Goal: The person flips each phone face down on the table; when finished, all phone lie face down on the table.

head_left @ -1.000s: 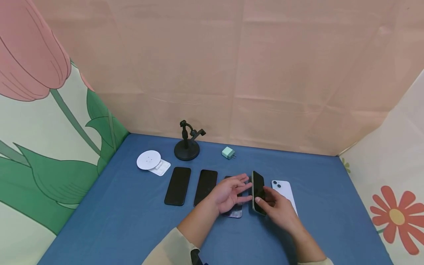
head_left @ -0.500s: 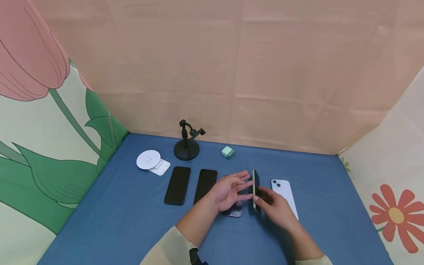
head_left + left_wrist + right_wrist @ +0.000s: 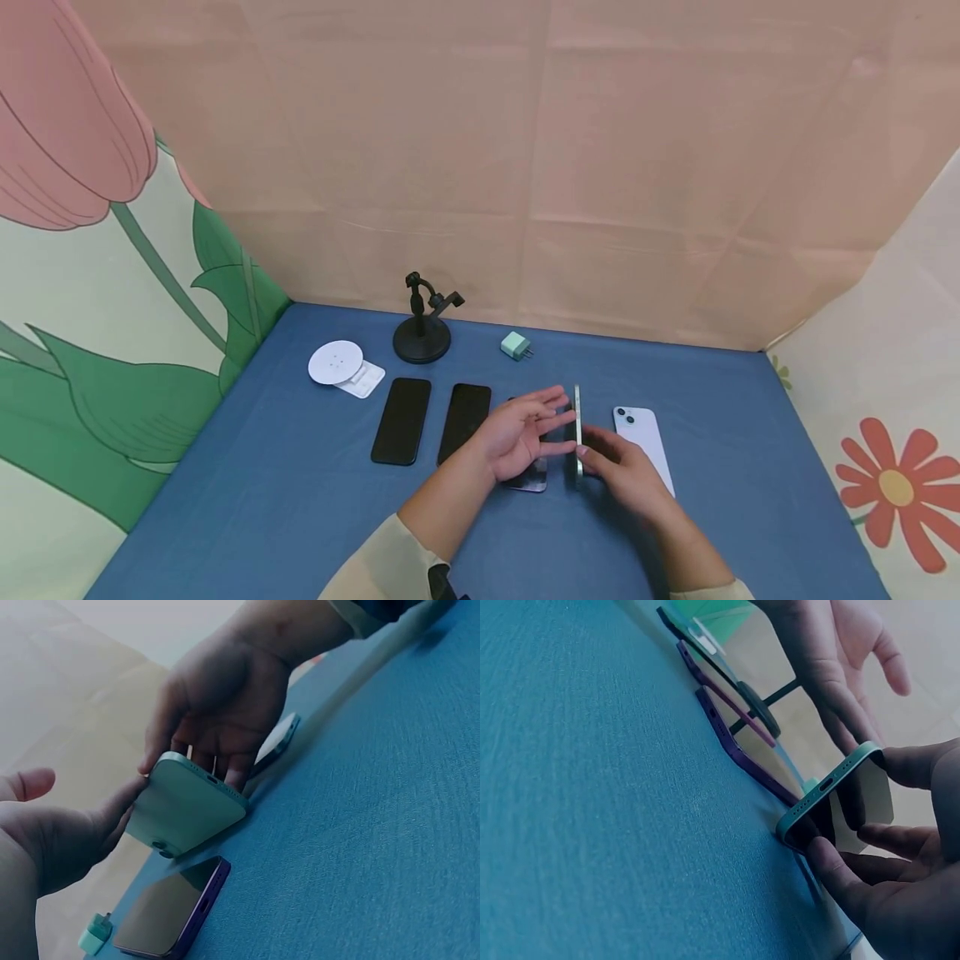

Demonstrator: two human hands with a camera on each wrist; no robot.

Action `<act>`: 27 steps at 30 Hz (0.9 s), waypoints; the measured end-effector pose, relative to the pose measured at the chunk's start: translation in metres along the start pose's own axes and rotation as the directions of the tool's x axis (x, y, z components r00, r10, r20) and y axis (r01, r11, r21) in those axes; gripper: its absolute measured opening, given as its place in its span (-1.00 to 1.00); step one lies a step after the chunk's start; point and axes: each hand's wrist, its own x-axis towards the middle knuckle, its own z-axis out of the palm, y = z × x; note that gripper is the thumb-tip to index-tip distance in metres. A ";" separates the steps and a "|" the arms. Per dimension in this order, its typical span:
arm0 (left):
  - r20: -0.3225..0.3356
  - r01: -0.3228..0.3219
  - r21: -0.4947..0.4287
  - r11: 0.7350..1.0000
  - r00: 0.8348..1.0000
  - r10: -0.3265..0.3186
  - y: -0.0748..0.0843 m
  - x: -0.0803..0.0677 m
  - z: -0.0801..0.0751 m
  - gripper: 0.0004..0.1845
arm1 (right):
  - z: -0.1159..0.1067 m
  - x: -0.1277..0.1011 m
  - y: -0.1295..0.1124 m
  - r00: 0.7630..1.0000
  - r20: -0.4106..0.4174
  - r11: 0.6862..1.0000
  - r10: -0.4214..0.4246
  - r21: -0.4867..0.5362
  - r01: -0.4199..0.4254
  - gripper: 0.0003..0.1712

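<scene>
My right hand point(image 3: 630, 479) holds a mint-green smartphone point(image 3: 191, 802) by its edges, thumb on one side and fingertips on the other. The phone stands on its long side edge, so the head view shows it as a thin strip. Its back, with the camera lenses, faces my left hand point(image 3: 517, 433), and its dark screen faces the right palm. The left fingers are spread and straight, their tips right at the phone's upper edge. Under the left hand lies a purple-edged phone point(image 3: 172, 907), screen up and partly covered in the head view.
Two black-screened phones, one farther left point(image 3: 401, 421) and one nearer point(image 3: 465, 417), lie flat. A white phone point(image 3: 647, 437) rests face down at right. Behind are a green charger plug point(image 3: 516, 345), a black stand point(image 3: 422, 340), a white disc point(image 3: 336, 362) and a white card point(image 3: 365, 380).
The mint-green phone has turned from showing its screen to standing edge-on, its back now toward the left hand. The left hand has barely moved and stays spread.
</scene>
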 end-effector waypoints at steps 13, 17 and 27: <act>-0.042 0.017 0.010 1.000 0.999 -0.016 -0.009 0.006 -0.006 -0.47 | -0.008 -0.005 -0.005 0.998 -0.054 0.995 -0.024 0.094 0.029 -0.38; -0.055 0.023 0.038 0.999 0.998 -0.021 -0.017 0.010 -0.006 -0.38 | -0.011 -0.006 -0.004 0.998 -0.061 0.993 -0.020 0.117 0.027 -0.38; -0.078 0.059 0.040 0.997 0.995 -0.056 -0.035 0.016 -0.002 -0.27 | -0.019 -0.010 -0.003 0.994 -0.106 0.996 0.019 0.086 -0.010 -0.39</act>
